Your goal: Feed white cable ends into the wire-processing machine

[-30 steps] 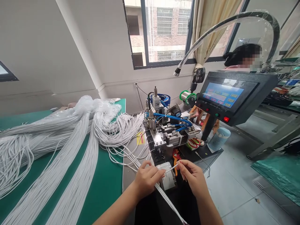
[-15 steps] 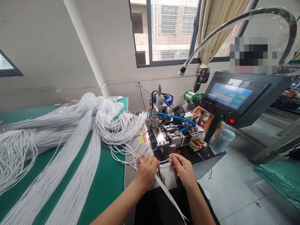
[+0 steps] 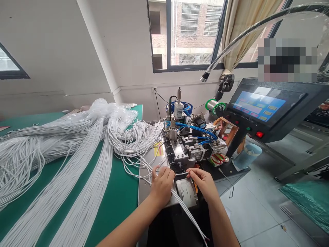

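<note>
My left hand is closed around white cables, whose ends hang down toward my lap. From its fingers one white cable stretches across to my right hand, which pinches it near the end between thumb and fingertips. Both hands are at the front of a bench machine with metal cylinders and blue air hoses. Just below the cable sits a pale, curved block with dark marks. The cable's very tip is hidden by my right fingers.
Large bundles of white cable cover the green table on the left. A control screen on a post stands to the right, with a bent lamp above. Behind are a solder wire spool and a blue container.
The view has shifted slightly, moving the scene a little to the right. Both hands keep their hold on the cable, in nearly the same place at the machine.
</note>
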The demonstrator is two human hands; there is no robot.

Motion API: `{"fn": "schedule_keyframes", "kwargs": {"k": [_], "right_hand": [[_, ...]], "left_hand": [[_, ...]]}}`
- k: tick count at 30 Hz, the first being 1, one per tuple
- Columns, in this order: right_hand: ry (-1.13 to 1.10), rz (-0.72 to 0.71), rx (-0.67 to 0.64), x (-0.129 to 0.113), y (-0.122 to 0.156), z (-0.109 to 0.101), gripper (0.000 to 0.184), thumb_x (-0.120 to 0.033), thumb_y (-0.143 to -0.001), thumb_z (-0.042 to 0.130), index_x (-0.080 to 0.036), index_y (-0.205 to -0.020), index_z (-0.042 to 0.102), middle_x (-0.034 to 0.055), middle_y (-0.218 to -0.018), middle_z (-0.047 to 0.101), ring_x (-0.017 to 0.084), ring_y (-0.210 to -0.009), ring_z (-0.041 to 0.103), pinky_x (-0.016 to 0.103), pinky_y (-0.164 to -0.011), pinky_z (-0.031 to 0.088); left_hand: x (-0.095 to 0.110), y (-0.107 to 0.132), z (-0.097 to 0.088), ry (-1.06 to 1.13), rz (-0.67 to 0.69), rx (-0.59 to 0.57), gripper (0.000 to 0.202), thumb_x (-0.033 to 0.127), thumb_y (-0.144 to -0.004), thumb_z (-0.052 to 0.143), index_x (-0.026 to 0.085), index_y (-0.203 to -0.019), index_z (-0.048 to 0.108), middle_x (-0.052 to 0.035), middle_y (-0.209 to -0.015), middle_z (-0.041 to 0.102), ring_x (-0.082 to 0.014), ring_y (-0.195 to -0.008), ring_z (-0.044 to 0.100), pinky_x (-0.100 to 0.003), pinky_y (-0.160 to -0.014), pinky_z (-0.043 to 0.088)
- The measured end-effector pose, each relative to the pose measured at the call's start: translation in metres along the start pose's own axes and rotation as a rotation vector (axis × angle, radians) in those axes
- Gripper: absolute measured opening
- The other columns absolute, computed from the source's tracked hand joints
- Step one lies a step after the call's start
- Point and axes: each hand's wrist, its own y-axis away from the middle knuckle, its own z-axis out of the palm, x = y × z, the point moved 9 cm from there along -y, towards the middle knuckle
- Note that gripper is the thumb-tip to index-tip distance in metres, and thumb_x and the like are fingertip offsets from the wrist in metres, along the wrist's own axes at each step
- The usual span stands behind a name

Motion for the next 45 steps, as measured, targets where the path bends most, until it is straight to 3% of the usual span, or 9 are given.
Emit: {"fn": "schedule_keyframes", "kwargs": {"k": [5, 11, 15, 19, 27, 32, 36, 41, 45], "right_hand": [[0.343, -0.059, 0.058, -0.001, -0.006, -0.010, 0.027, -0.042, -0.080, 0.060, -0.016, -0.082, 0.067, 0.0044, -0.074, 0.065, 0.019, -0.064, 0.056, 0.027, -0.059, 0.042], [0.418, -0.141, 0.011, -0.004, -0.014, -0.003, 0.026, -0.042, -0.083, 0.054, -0.018, -0.077, 0.062, 0.0022, -0.071, 0.060, 0.018, -0.064, 0.053, 0.026, -0.060, 0.040], [0.343, -0.204, -0.075, -0.001, -0.022, 0.007, 0.026, -0.040, -0.085, 0.048, -0.019, -0.070, 0.052, -0.0005, -0.067, 0.050, 0.017, -0.065, 0.048, 0.025, -0.062, 0.037], [0.212, -0.169, -0.108, 0.011, -0.030, 0.011, 0.029, -0.039, -0.081, 0.048, -0.019, -0.062, 0.043, -0.0029, -0.061, 0.040, 0.014, -0.059, 0.039, 0.024, -0.056, 0.032], [-0.183, 0.120, -0.119, 0.051, -0.032, 0.017, 0.037, -0.047, -0.070, 0.062, -0.019, -0.058, 0.040, -0.0064, -0.054, 0.030, 0.010, -0.050, 0.026, 0.021, -0.047, 0.022], [-0.186, 0.113, -0.100, 0.056, -0.027, 0.014, 0.048, -0.057, -0.070, 0.066, -0.019, -0.058, 0.039, -0.0060, -0.055, 0.032, 0.010, -0.051, 0.028, 0.022, -0.048, 0.025], [-0.119, 0.073, 0.022, 0.057, -0.014, -0.004, 0.049, -0.061, -0.074, 0.064, -0.019, -0.061, 0.042, -0.0060, -0.056, 0.033, 0.010, -0.050, 0.029, 0.022, -0.048, 0.024], [-0.022, 0.005, 0.057, 0.028, 0.009, -0.017, 0.046, -0.057, -0.082, 0.059, -0.018, -0.063, 0.045, -0.0045, -0.058, 0.037, 0.011, -0.053, 0.034, 0.023, -0.051, 0.028], [0.114, -0.076, -0.137, -0.017, 0.034, -0.001, 0.037, -0.049, -0.090, 0.053, -0.018, -0.071, 0.053, -0.0019, -0.064, 0.046, 0.014, -0.059, 0.042, 0.023, -0.055, 0.033]], "left_hand": [[0.002, -0.001, -0.006, 0.050, 0.024, 0.027, 0.030, 0.007, -0.083, 0.048, 0.027, -0.101, 0.060, 0.0019, -0.081, 0.063, -0.0182, -0.090, 0.056, -0.046, -0.102, 0.019], [0.001, 0.000, -0.004, 0.039, 0.003, 0.027, 0.032, 0.007, -0.082, 0.050, 0.027, -0.103, 0.063, 0.0007, -0.080, 0.063, -0.0182, -0.089, 0.056, -0.048, -0.103, 0.018], [-0.001, 0.000, -0.001, 0.032, -0.009, 0.002, 0.032, 0.009, -0.081, 0.052, 0.029, -0.102, 0.064, 0.0002, -0.080, 0.062, -0.0186, -0.087, 0.056, -0.050, -0.104, 0.017], [-0.002, 0.000, 0.001, 0.031, -0.012, -0.018, 0.032, 0.010, -0.081, 0.052, 0.030, -0.103, 0.064, -0.0004, -0.081, 0.061, -0.0195, -0.088, 0.055, -0.051, -0.104, 0.017], [-0.001, -0.001, 0.001, 0.019, -0.041, -0.012, 0.027, 0.004, -0.075, 0.052, 0.025, -0.088, 0.064, -0.0009, -0.080, 0.063, -0.0216, -0.089, 0.056, -0.053, -0.104, 0.019], [0.000, 0.000, -0.003, 0.000, -0.040, 0.027, 0.025, 0.005, -0.075, 0.053, 0.024, -0.087, 0.063, -0.0024, -0.089, 0.064, -0.0234, -0.097, 0.056, -0.054, -0.105, 0.018], [-0.002, -0.002, -0.005, -0.059, -0.071, 0.032, 0.026, 0.011, -0.077, 0.055, 0.024, -0.099, 0.063, -0.0057, -0.107, 0.064, -0.0278, -0.109, 0.053, -0.056, -0.104, 0.020], [0.000, -0.003, -0.011, -0.054, -0.054, 0.073, 0.029, 0.013, -0.082, 0.054, 0.025, -0.107, 0.063, -0.0074, -0.122, 0.059, -0.0274, -0.115, 0.050, -0.056, -0.107, 0.015], [0.008, 0.002, -0.022, 0.072, 0.049, 0.172, 0.027, 0.015, -0.083, 0.055, 0.030, -0.101, 0.066, -0.0018, -0.110, 0.065, -0.0217, -0.103, 0.056, -0.050, -0.106, 0.018]]}}
